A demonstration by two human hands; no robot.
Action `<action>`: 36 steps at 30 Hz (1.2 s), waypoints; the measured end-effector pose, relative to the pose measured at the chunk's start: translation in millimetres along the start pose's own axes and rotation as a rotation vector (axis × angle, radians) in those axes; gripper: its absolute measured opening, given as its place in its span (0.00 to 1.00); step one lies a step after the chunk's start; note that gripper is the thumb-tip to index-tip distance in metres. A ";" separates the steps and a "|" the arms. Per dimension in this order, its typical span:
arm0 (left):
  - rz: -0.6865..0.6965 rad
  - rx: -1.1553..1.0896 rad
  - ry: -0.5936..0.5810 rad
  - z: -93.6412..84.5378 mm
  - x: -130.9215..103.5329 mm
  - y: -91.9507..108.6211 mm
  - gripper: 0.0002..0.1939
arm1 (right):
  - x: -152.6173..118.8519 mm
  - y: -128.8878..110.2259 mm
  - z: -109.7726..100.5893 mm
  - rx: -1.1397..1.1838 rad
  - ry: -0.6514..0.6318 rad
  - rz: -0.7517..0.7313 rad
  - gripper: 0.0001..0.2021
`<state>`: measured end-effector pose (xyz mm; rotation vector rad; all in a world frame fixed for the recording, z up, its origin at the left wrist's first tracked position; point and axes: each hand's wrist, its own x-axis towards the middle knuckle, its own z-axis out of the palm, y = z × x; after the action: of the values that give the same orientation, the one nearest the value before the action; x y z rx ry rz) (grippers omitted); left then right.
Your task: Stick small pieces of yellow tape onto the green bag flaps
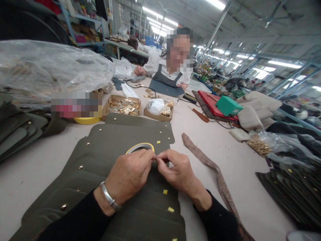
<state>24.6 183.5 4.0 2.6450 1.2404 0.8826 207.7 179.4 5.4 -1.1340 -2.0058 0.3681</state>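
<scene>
My left hand, with a silver bracelet at the wrist, is closed around the near side of a roll of yellow tape. Its fingertips meet those of my right hand, whose thumb and index finger are pinched together; whatever lies between them is too small to make out. Both hands are over a spread of overlapping dark olive panels with gold studs along the left side. Small yellow tape pieces stick to the panels near their right edge.
Boxes of gold hardware and bagged parts stand beyond the panels. A brown strap lies right, with stacked dark panels farther right. Across the table a person in an apron holds a dark sheet. A green box sits back right.
</scene>
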 end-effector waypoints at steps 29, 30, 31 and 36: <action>-0.127 0.170 -0.349 7.0 0.8 10.9 0.06 | -14.4 25.0 -6.9 -0.101 -0.294 0.295 0.07; -0.131 0.167 -0.356 7.0 0.6 10.7 0.06 | -15.4 25.4 -5.4 -0.140 -0.290 0.271 0.06; -0.136 0.163 -0.365 6.8 0.6 10.7 0.07 | -16.4 25.7 -3.9 -0.176 -0.285 0.245 0.06; -0.159 0.151 -0.408 5.1 2.7 12.2 0.07 | -17.2 25.6 1.2 -0.286 -0.274 0.141 0.06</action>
<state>36.9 178.1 4.9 2.6039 1.4208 0.2159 227.0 179.7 -18.6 -1.4742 -2.2763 0.3297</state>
